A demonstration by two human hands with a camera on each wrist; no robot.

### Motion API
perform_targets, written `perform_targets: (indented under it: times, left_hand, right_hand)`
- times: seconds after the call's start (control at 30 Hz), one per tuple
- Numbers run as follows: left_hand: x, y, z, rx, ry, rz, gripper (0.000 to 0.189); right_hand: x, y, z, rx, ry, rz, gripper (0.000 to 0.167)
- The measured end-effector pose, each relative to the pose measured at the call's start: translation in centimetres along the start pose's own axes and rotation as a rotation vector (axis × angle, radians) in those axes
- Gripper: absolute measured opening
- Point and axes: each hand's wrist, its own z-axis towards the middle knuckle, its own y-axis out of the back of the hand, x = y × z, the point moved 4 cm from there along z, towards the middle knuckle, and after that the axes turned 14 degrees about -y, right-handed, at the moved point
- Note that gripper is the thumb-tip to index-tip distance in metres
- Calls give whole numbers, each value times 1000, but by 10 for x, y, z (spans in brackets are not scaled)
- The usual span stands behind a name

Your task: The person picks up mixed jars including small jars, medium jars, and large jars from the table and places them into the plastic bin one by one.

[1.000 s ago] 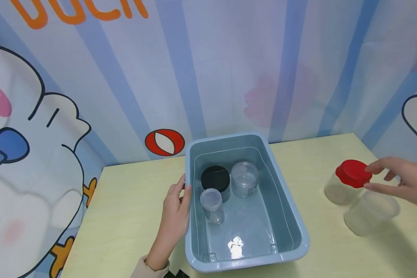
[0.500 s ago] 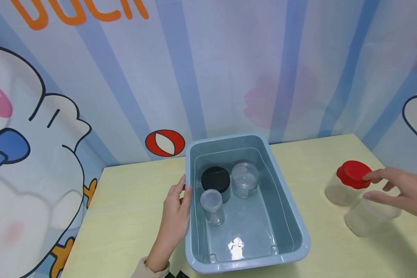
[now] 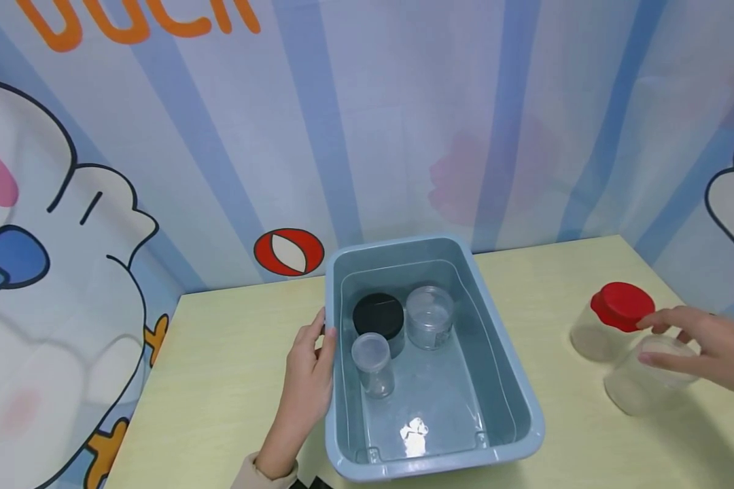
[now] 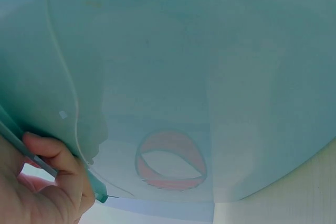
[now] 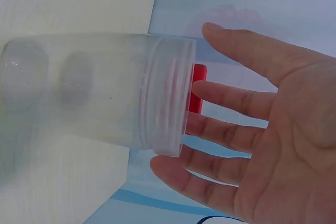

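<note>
My left hand [image 3: 306,373] grips the left rim of a light blue plastic bin [image 3: 504,346]; the left wrist view shows its fingers [image 4: 58,156] bent over the edge. In the bin stand a black-lidded jar [image 3: 378,314], a wide clear jar [image 3: 430,316] and a small clear jar [image 3: 374,367]. On the right, my right hand [image 3: 706,346] is spread above a translucent jar [image 3: 639,387]. In the right wrist view the fingers are apart around that jar's [image 5: 105,87] top end; whether they touch it, I cannot tell. Just beyond stands a red-lidded jar [image 3: 622,305].
The pale yellow table [image 3: 232,367] reaches back to a blue striped cloth backdrop [image 3: 397,136] with cartoon prints. The bin's front half shows bare floor with a bright reflection.
My right hand has moved down from beside the red lid to the top of the translucent jar. The left hand and the bin have stayed in place.
</note>
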Motion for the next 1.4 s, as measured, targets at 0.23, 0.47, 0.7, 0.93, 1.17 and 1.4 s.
perform_targets:
  times: [0.23, 0.47, 0.7, 0.93, 1.17, 1.4]
  left_hand:
    - [1, 1, -1, -2, 2, -6, 48]
    - [1, 1, -1, 0, 11, -8, 49]
    - [1, 0, 0, 1, -4, -9, 49]
    - [0, 0, 1, 0, -22, -10, 48]
    - [0, -1, 1, -4, -22, -3, 48]
    - [1, 0, -1, -4, -15, 6, 48]
  right_hand:
    - [0, -5, -1, -31, 60, -71, 67]
    - [-5, -10, -2, -70, 101, -73, 72]
    - [-3, -7, -4, -115, 130, -97, 68]
    - [-7, -7, -1, -48, 57, -95, 71]
    - [-10, -8, 0, -29, 41, -91, 70]
    - [-5, -6, 0, 9, -10, -101, 71]
